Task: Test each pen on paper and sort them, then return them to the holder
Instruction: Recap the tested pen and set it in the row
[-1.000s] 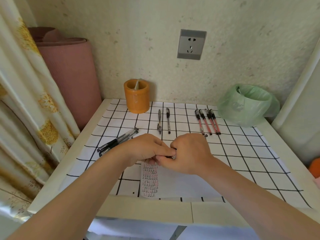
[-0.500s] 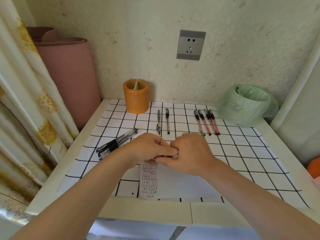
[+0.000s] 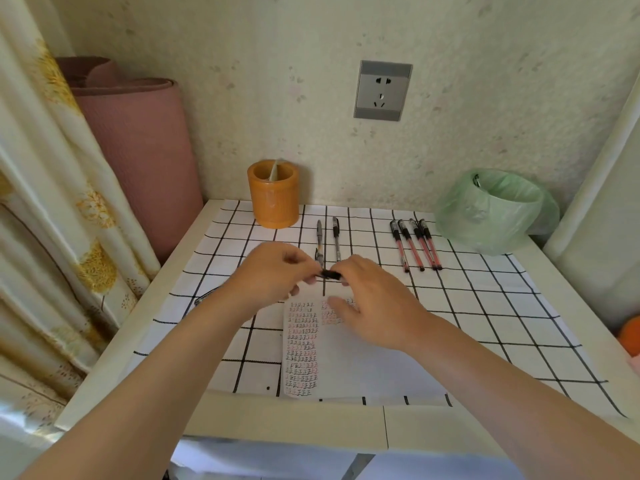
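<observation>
Left hand and right hand both pinch one black pen mid-frame over the scribbled paper. White counter, grid cloth; orange holder at the back wall, under the socket.

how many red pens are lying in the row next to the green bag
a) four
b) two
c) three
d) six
a) Four red pens lie side by side on the checked cloth, just left of the green bag, while only two dark pens lie nearer the orange holder.
</observation>
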### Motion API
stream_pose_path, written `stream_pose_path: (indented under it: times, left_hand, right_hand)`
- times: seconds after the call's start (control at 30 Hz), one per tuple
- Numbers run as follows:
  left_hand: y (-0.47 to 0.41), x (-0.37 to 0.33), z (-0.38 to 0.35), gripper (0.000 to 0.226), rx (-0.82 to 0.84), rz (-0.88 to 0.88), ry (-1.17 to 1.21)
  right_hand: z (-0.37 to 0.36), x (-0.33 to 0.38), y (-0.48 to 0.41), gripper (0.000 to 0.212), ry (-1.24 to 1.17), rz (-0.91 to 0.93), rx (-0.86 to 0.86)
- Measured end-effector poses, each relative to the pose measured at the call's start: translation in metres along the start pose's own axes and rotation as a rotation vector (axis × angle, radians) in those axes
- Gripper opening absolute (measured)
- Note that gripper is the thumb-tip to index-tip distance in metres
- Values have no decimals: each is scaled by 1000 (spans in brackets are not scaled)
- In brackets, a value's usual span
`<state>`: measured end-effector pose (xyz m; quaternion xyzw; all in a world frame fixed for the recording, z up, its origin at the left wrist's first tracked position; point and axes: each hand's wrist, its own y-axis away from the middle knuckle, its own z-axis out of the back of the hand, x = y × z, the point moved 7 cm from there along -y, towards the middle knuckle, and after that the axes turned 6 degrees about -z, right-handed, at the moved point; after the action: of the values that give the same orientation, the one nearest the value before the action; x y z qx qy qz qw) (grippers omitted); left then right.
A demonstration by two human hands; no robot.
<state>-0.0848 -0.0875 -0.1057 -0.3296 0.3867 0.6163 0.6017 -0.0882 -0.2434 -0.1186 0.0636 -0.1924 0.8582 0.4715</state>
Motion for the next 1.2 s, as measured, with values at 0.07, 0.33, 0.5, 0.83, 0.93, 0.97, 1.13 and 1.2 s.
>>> stream_pose_path:
  times: [0.07, 0.33, 0.5, 0.83, 0.93, 0.97, 1.13, 1.2]
  left_hand:
    - [-7, 2, 20, 8, -187, -22, 52]
    - [-18, 12, 38, 27, -313, -76, -12]
    - [-17, 35, 42, 41, -163, -74, -746]
    - [-11, 66, 42, 56, 42, -87, -903]
    - [-11, 69, 51, 59, 21, -89, -848]
    - [-10, 70, 55, 58, 6, -85, -828]
    - [-4, 74, 70, 41, -31, -68, -774]
    - [-2, 76, 74, 37, -33, -68, -774]
  right_hand:
    - [-3, -11, -2, 28, -77, -37, -6]
    - [10, -43, -30, 18, -245, -455, -91]
    - [-2, -71, -46, 14, -202, -707, -111]
    - [-27, -63, -64, 24, 65, -750, 21]
    - [-27, -42, -75, 33, 80, -624, -21]
    - [-29, -31, -79, 35, 48, -547, -35]
    - [-44, 37, -89, 26, 9, -100, -6]
    - [-53, 58, -88, 23, 34, 40, 12]
